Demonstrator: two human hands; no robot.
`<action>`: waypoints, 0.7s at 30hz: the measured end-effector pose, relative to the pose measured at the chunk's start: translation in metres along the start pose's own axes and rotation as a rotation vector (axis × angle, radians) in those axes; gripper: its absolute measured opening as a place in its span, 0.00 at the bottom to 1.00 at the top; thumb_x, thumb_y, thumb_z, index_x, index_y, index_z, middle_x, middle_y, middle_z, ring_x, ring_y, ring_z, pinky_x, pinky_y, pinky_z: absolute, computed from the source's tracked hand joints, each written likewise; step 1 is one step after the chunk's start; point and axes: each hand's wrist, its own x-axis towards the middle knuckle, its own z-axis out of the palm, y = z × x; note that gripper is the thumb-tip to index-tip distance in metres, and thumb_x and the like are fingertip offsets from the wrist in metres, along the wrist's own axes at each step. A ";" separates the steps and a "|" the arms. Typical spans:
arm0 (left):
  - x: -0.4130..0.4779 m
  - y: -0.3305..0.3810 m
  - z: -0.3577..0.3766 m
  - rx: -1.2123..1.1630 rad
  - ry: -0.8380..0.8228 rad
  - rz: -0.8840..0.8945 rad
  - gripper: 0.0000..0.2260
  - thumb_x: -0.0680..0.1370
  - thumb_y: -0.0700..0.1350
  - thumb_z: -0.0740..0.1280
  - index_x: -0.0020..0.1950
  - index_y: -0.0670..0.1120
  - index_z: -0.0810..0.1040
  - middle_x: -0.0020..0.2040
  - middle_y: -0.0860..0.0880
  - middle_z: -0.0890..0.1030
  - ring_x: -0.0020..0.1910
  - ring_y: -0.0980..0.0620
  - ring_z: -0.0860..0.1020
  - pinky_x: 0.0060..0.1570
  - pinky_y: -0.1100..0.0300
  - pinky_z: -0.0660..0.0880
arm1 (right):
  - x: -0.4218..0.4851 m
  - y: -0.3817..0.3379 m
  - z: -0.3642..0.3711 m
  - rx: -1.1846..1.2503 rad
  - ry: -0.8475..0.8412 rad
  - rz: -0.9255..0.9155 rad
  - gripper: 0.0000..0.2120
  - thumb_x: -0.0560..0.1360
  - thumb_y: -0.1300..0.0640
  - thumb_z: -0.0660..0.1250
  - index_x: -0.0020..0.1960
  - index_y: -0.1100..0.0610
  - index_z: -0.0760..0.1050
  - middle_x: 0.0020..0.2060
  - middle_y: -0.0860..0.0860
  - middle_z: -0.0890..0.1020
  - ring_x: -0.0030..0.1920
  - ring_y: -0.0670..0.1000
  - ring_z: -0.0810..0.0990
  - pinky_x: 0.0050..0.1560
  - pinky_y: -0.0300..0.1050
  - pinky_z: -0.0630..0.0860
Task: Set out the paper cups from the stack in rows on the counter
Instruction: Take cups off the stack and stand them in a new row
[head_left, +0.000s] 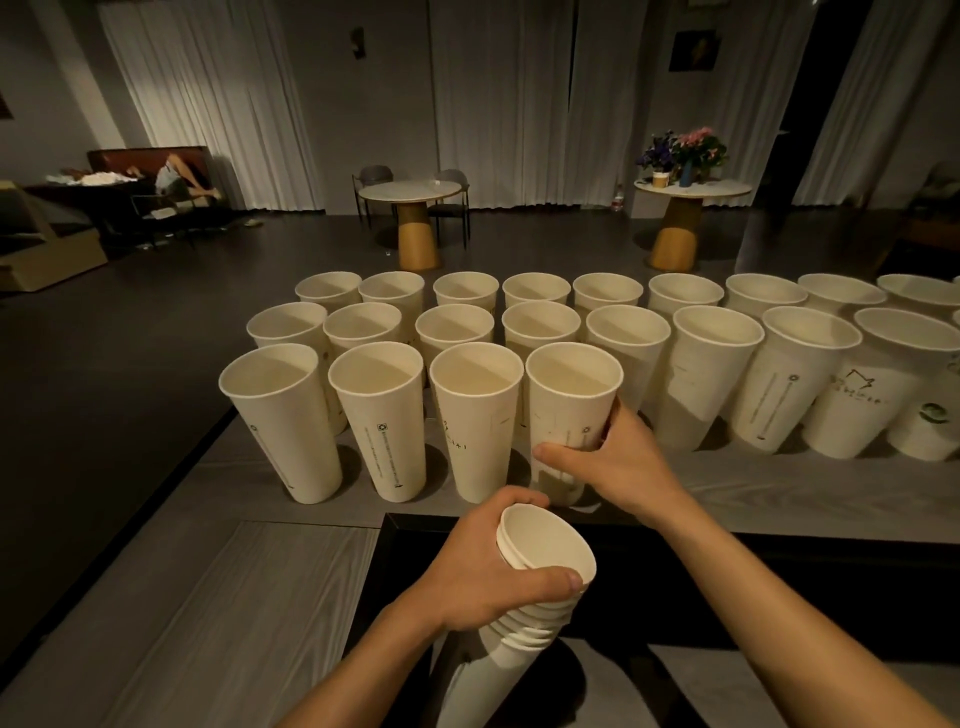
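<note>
Three rows (540, 332) are stood on the counter (727, 488), the front only begun. The stack (545, 545) is gripped by the left hand (483, 582). The fourth cup (571, 395) is clasped low by the right hand (618, 457). If released tilted, neighbours could be toppled.

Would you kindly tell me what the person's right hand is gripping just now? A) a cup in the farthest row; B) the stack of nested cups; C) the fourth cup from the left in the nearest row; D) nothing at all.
C: the right hand curls round the lower wall of the fourth cup in the nearest row, while the left hand holds the stack.
</note>
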 end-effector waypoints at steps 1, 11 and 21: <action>0.000 0.001 0.000 0.003 0.000 0.000 0.38 0.60 0.63 0.81 0.67 0.57 0.74 0.59 0.56 0.81 0.58 0.59 0.80 0.56 0.63 0.79 | -0.001 0.000 -0.001 -0.008 -0.032 0.032 0.39 0.60 0.47 0.85 0.66 0.45 0.70 0.58 0.41 0.81 0.60 0.45 0.80 0.61 0.49 0.78; -0.001 0.012 0.016 0.052 0.039 0.070 0.39 0.56 0.55 0.87 0.63 0.56 0.77 0.58 0.54 0.84 0.58 0.58 0.83 0.61 0.52 0.81 | -0.086 -0.031 -0.031 -0.398 -0.143 0.027 0.36 0.69 0.23 0.60 0.68 0.44 0.72 0.58 0.42 0.75 0.58 0.44 0.75 0.55 0.43 0.72; 0.005 0.053 0.058 0.115 0.060 0.227 0.31 0.60 0.53 0.83 0.61 0.59 0.75 0.56 0.58 0.83 0.58 0.59 0.82 0.59 0.53 0.81 | -0.114 -0.028 -0.057 -0.597 -0.209 -0.087 0.29 0.76 0.26 0.53 0.65 0.44 0.72 0.50 0.44 0.71 0.55 0.44 0.69 0.55 0.43 0.70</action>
